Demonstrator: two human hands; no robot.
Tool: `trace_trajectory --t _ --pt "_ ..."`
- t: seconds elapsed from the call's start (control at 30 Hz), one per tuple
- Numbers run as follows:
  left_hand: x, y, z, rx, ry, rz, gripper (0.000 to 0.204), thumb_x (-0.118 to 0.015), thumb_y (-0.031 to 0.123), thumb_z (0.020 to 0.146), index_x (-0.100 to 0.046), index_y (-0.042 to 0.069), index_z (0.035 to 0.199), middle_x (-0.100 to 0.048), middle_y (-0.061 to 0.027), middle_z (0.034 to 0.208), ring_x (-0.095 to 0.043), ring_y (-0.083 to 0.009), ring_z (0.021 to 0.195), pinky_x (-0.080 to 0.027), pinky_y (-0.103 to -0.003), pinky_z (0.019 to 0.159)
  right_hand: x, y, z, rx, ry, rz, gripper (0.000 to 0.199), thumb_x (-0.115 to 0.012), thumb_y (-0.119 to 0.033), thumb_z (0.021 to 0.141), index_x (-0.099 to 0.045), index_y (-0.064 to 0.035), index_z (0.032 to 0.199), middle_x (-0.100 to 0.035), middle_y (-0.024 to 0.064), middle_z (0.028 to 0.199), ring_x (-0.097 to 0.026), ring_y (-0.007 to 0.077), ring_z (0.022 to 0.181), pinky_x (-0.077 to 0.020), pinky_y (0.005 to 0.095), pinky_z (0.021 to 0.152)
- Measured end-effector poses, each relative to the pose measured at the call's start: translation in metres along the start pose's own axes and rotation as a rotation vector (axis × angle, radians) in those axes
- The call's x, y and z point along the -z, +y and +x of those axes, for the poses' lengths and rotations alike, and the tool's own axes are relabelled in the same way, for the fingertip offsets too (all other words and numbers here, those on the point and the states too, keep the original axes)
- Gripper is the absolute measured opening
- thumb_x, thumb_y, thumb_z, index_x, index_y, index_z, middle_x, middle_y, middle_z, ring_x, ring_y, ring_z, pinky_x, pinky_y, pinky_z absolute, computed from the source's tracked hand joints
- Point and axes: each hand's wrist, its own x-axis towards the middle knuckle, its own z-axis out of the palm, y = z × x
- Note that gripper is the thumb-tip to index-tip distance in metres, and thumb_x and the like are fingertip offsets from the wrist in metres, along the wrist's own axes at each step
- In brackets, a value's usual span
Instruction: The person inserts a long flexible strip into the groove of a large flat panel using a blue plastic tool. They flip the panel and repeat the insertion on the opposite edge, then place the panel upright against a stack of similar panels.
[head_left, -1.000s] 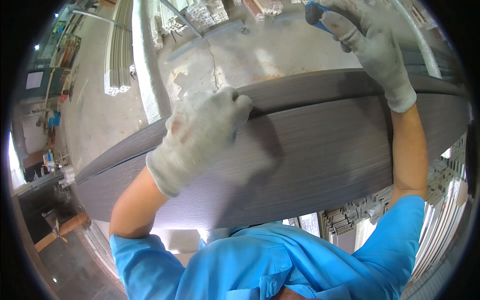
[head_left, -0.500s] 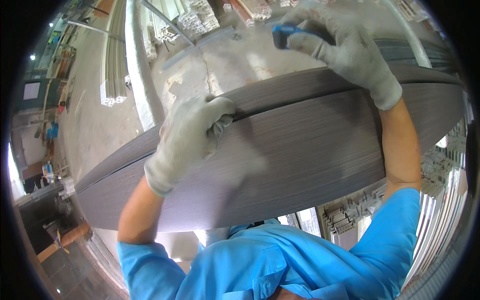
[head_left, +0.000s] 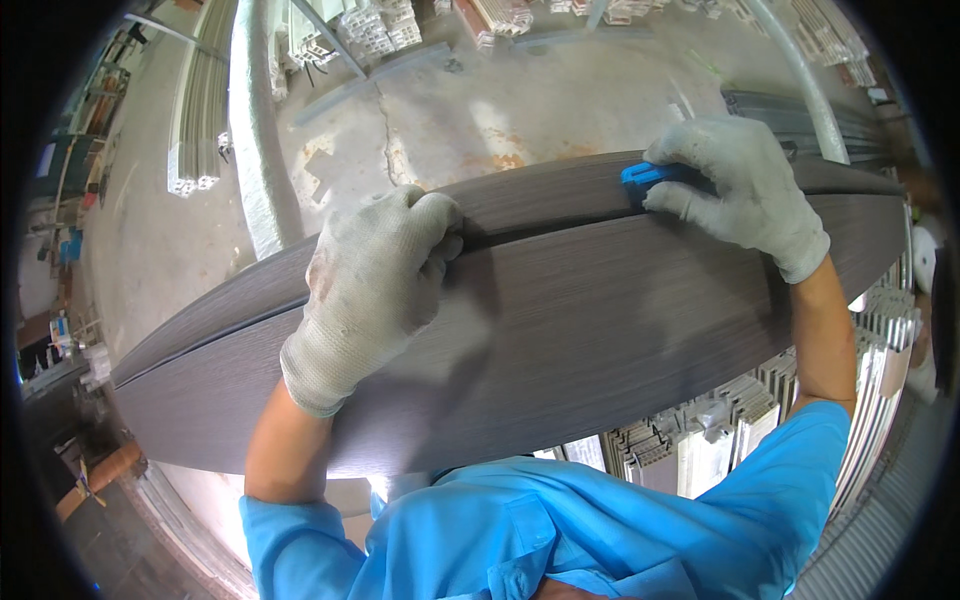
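Observation:
A wide dark grey-brown wood-grain panel (head_left: 590,325) lies across in front of me. Along its far side runs a narrower strip (head_left: 560,192) of the same finish, with a dark gap between the two. My left hand (head_left: 368,285), in a light grey glove, is closed with its fingers curled at this gap; whatever they hold is hidden. To the right, my gloved right hand (head_left: 745,195) grips a small blue tool (head_left: 645,175) with a dark lower part, between thumb and fingers. The tool is over the strip near the gap; its exact kind cannot be made out.
Beyond the panel, a wrapped whitish post (head_left: 260,140) rises at left and another pale pole (head_left: 805,85) at right. Stacked long profiles (head_left: 200,110) lie on the concrete floor (head_left: 440,120). More white profiles (head_left: 740,400) are stacked near my right side.
My right hand has come down toward me with the blue tool, from above the floor to the strip's edge. The left hand stays at the gap, nearly still.

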Motion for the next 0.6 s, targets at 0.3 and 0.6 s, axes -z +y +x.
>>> trace_trajectory --t 0.3,0.6 --pt "-0.004 -0.002 0.000 0.015 0.014 0.042 0.003 -0.065 0.004 0.083 -0.068 0.006 0.084 -0.069 -0.0134 0.086 -0.070 -0.0321 0.083 -0.056 -0.044 0.074 -0.027 -0.021 0.037 0.032 -0.104 0.201 0.026 -0.082 -0.030 0.080 -0.068 -0.0101 0.088 -0.065 0.0085 0.070 -0.063 0.0282 0.065 -0.0464 0.0389 0.061" --pt "0.000 -0.002 -0.001 -0.027 -0.013 0.116 0.009 -0.066 0.003 0.080 -0.070 0.004 0.088 -0.070 -0.0130 0.089 -0.070 -0.0321 0.086 -0.058 -0.044 0.075 -0.043 -0.045 0.071 0.142 -0.124 0.172 0.024 -0.080 -0.030 0.083 -0.068 -0.0108 0.092 -0.065 0.0087 0.070 -0.066 0.0308 0.068 -0.0503 0.0424 0.065"
